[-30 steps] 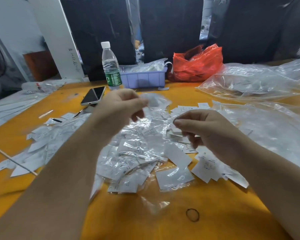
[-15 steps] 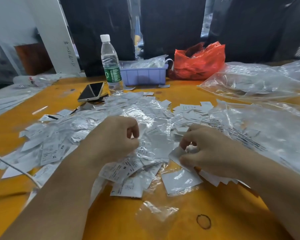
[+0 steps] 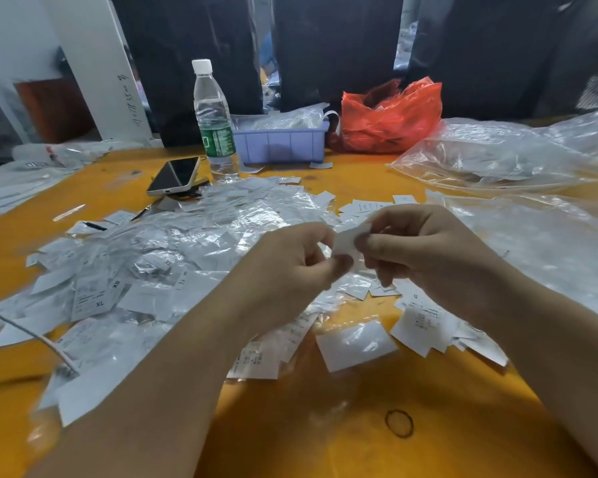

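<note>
Above the middle of the orange table [image 3: 463,426], my left hand [image 3: 290,267] and my right hand [image 3: 425,250] meet and together pinch one small white label [image 3: 346,240] between fingertips and thumbs. Beneath and to the left spreads a heap of white size labels in small clear bags [image 3: 159,267], some marked XL, XS and S. A few more labels [image 3: 425,322] lie under my right wrist. One bagged label [image 3: 356,345] lies alone near the front.
A water bottle [image 3: 214,122], a phone [image 3: 175,175], a lilac bin [image 3: 280,143] and a red bag [image 3: 390,119] stand at the back. Large clear bags [image 3: 504,157] cover the right side. A rubber band [image 3: 398,423] lies near the front edge. A white cord [image 3: 32,336] crosses the left.
Both hands dipped to the pile, my right hand picked up a label, and now both have risen and come together on it.
</note>
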The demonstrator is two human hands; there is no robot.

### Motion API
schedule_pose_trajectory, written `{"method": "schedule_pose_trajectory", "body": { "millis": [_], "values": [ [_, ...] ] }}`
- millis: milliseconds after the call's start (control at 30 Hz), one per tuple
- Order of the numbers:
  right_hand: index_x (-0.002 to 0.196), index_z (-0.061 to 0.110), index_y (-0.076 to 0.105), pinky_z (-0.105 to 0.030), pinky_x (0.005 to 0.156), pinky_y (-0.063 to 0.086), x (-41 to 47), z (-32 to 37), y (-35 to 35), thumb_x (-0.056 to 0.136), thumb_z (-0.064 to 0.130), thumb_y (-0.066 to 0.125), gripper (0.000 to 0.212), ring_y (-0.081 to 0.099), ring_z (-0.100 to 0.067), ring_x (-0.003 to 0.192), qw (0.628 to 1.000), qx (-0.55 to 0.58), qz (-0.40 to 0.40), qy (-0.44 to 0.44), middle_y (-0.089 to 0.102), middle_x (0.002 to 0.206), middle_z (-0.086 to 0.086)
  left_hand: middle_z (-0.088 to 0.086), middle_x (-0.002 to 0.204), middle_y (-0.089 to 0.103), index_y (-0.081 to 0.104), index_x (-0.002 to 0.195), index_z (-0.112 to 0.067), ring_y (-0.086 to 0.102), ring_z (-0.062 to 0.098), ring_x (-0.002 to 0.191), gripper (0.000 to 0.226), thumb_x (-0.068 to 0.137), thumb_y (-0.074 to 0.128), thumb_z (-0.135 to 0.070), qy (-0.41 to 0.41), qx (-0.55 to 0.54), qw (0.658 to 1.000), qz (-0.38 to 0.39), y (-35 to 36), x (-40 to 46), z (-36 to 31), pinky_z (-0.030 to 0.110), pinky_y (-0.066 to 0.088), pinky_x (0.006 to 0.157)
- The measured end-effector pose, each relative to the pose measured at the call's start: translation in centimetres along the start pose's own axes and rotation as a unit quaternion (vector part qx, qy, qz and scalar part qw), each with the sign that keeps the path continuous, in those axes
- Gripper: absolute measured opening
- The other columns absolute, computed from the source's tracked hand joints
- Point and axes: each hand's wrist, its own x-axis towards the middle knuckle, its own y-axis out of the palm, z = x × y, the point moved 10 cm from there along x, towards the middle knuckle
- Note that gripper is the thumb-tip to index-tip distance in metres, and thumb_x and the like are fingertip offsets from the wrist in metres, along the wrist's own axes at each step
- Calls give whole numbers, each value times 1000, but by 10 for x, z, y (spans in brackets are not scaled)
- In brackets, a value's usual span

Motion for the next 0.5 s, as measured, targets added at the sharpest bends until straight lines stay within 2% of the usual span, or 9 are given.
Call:
{"method": "schedule_pose_trajectory", "body": {
  "millis": [100, 167, 200, 267, 300, 333, 400, 467, 500],
  "values": [
    [92, -5, 68, -28, 55, 52, 0, -1, -1, 79, 3, 65, 15, 59, -21, 57, 999, 38, 5, 29, 64, 69, -14, -3, 57, 55, 65, 75, -17, 43, 5, 49, 19, 92, 63, -26, 5, -5, 998, -60, -11, 0, -3, 14, 32, 45],
    [91, 2, 70, -31, 58, 54, -3, 9, -10, 84, 1, 66, 9, 61, -21, 59, 998, -47, -34, 5, 68, 70, -10, -2, 55, 51, 63, 72, -7, 40, 8, 49, 21, 88, 64, -21, 15, 10, 994, -111, -20, -3, -9, 18, 32, 44],
    [91, 8, 71, -29, 57, 54, -7, 19, -19, 86, 5, 67, 7, 61, -17, 57, 985, -156, -73, -27, 68, 68, -4, 2, 55, 50, 61, 72, -4, 40, 11, 49, 22, 84, 62, -23, 22, 15, 990, -139, -25, -5, -14, 23, 32, 44],
    [89, 17, 72, -20, 49, 44, -18, 41, -32, 88, 17, 67, 5, 56, -5, 52, 913, -371, -146, -88, 61, 59, 6, 12, 60, 50, 56, 70, 0, 38, 15, 51, 28, 75, 55, -27, 45, 43, 979, -196, -35, -10, -27, 31, 32, 45],
    [88, 19, 72, -19, 48, 39, -24, 46, -34, 88, 18, 66, 6, 55, -2, 52, 885, -428, -158, -93, 58, 58, 10, 13, 60, 47, 52, 65, 0, 37, 15, 52, 28, 73, 52, -27, 57, 68, 972, -217, -37, -12, -35, 31, 31, 47],
    [90, 19, 73, -20, 50, 38, -27, 47, -35, 88, 17, 65, 8, 55, -2, 54, 871, -458, -159, -81, 59, 62, 11, 11, 59, 43, 46, 59, -3, 35, 15, 54, 27, 72, 52, -26, 67, 98, 966, -230, -36, -14, -43, 31, 30, 48],
    [98, 18, 73, -27, 60, 49, -29, 37, -39, 90, 13, 60, 16, 60, -6, 68, 851, -506, -140, -23, 64, 80, 6, 2, 59, 39, 36, 53, -11, 35, 16, 55, 30, 74, 54, -22, 75, 163, 957, -230, -28, -13, -57, 32, 30, 50],
    [106, 20, 72, -37, 76, 55, -34, 32, -42, 90, 6, 55, 27, 64, -18, 85, 825, -550, -129, 17, 66, 100, 0, 2, 59, 40, 37, 54, -11, 37, 18, 56, 30, 75, 57, -18, 70, 223, 949, -210, -14, -6, -63, 30, 32, 50],
    [107, 19, 72, -40, 81, 55, -37, 37, -42, 89, 2, 53, 31, 63, -20, 91, 814, -565, -133, 8, 67, 104, -2, 2, 57, 41, 38, 54, -11, 38, 19, 55, 29, 75, 58, -18, 66, 241, 947, -203, -8, -2, -65, 28, 31, 49]
  ]
}}
